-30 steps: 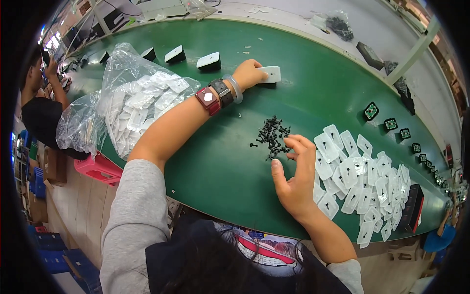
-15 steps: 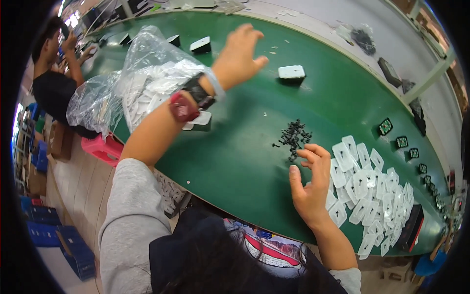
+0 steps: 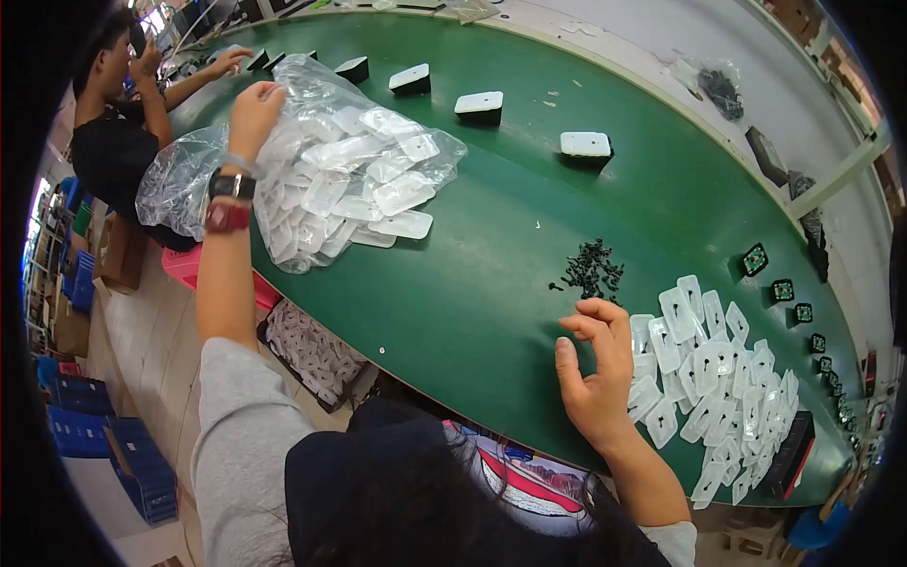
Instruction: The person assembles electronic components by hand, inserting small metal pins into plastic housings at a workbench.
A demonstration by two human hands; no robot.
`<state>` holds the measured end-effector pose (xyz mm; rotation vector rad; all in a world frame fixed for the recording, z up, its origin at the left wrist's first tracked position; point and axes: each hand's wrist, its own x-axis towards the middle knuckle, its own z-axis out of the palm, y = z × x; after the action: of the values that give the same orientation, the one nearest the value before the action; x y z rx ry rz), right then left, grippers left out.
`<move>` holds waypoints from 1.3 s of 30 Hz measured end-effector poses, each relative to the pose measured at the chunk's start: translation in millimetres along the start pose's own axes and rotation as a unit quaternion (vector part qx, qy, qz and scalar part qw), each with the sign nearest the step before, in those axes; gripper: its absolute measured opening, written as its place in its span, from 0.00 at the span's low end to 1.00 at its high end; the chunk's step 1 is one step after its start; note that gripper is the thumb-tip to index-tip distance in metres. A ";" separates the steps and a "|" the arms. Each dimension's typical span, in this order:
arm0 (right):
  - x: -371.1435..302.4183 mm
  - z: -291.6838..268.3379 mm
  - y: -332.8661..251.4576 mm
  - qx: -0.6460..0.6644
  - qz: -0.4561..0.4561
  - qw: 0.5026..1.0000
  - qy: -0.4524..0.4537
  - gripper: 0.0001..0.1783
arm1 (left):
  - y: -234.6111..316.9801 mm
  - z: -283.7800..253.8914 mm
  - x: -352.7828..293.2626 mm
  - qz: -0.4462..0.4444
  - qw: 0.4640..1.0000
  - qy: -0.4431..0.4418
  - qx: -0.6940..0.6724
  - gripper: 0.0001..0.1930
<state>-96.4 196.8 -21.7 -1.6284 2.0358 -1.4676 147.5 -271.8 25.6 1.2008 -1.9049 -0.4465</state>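
Observation:
My left hand (image 3: 257, 115) is at the far left, its fingers closed at the edge of a clear plastic bag (image 3: 439, 142). Many white plastic covers (image 3: 326, 192) lie in the bag, some sticking out at its near right side. A watch and a red band circle my left wrist. My right hand (image 3: 597, 378) hovers palm up over the table, thumb and curved fingers apart with nothing between them. Just beyond its fingertips lies a heap of small black screws (image 3: 593, 269). To its right spreads a pile of white covers with black pieces on them (image 3: 718, 378).
A row of black boxes with white tops (image 3: 586, 145) runs along the far side of the green table (image 3: 453, 302). Small black housings with green circuit boards (image 3: 754, 260) line the right side. A person (image 3: 118, 142) sits at the far left. A crate of parts (image 3: 307, 354) stands below the edge.
My left hand has swung left from over the table's far middle to the bag, its fingers closing. The bag's covers show more openly. My right hand has stayed beside the screws.

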 end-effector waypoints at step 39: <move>6.3 -17.9 5.8 -0.075 -0.047 0.990 0.106 0.22 | 247.9 200.1 -163.6 0.393 0.872 -0.256 -0.137 0.24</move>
<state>-114.0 201.7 -14.1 -1.7115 2.2616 -1.6181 -119.5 -35.1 -4.9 0.0443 -2.4647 -0.5814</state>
